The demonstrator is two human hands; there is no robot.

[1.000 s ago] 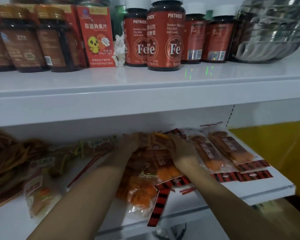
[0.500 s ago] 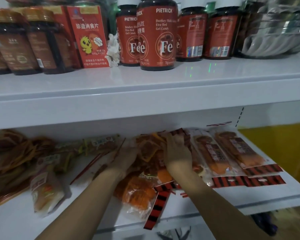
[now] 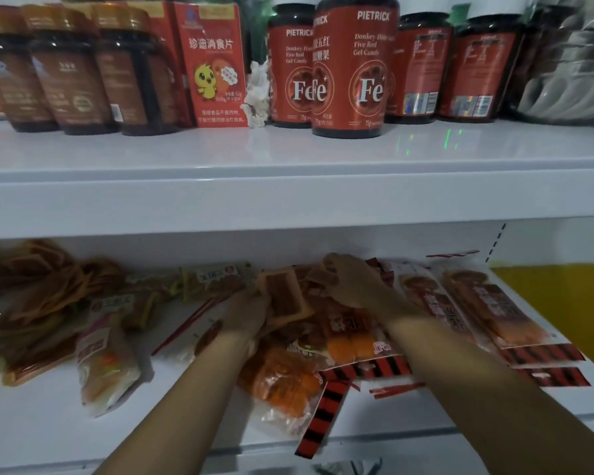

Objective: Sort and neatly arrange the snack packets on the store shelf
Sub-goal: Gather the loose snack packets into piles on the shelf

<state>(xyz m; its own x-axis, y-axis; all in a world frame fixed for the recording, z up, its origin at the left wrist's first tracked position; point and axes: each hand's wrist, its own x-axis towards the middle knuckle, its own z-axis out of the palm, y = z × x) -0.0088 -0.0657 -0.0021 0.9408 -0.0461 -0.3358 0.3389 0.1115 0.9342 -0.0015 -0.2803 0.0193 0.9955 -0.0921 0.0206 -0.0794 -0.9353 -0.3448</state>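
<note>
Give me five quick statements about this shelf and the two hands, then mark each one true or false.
1. Both hands are on the upper shelf. False: the left hand and right hand work in the snack packet pile on the lower shelf.
2. The left hand holds a small square packet. True.
3. The Fe jars stand on the upper shelf. True.
4. The two long packets lie left of the hands. False: they lie to the right, side by side.
5. One red-and-black striped packet end hangs over the lower shelf's front edge. True.
</note>
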